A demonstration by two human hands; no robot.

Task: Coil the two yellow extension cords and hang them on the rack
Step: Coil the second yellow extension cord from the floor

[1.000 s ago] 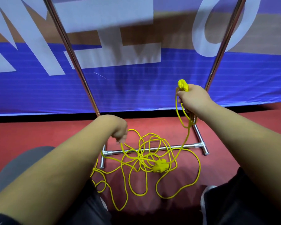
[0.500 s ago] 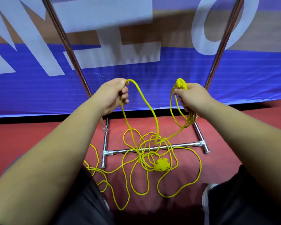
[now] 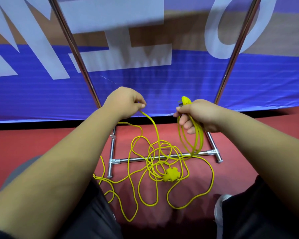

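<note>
A yellow extension cord (image 3: 155,163) lies in a loose tangle on the red floor, draped over the low crossbar of the metal rack (image 3: 140,159). Its yellow socket block (image 3: 171,175) rests on the floor in the middle of the tangle. My right hand (image 3: 197,114) grips the plug end (image 3: 186,100) together with a few hanging loops of cord (image 3: 192,140). To its left, at about the same height, my left hand (image 3: 126,102) pinches a strand that runs down into the tangle. I cannot tell the two cords apart in the pile.
The rack's two chrome uprights (image 3: 72,45) rise left and right in front of a blue and white banner (image 3: 162,80). My dark-trousered knees and a white shoe (image 3: 221,209) are at the bottom. A grey object (image 3: 16,175) sits at the lower left.
My left hand lifted a strand from near the floor to chest height and moved it towards my right hand. The loops under my right hand hang longer.
</note>
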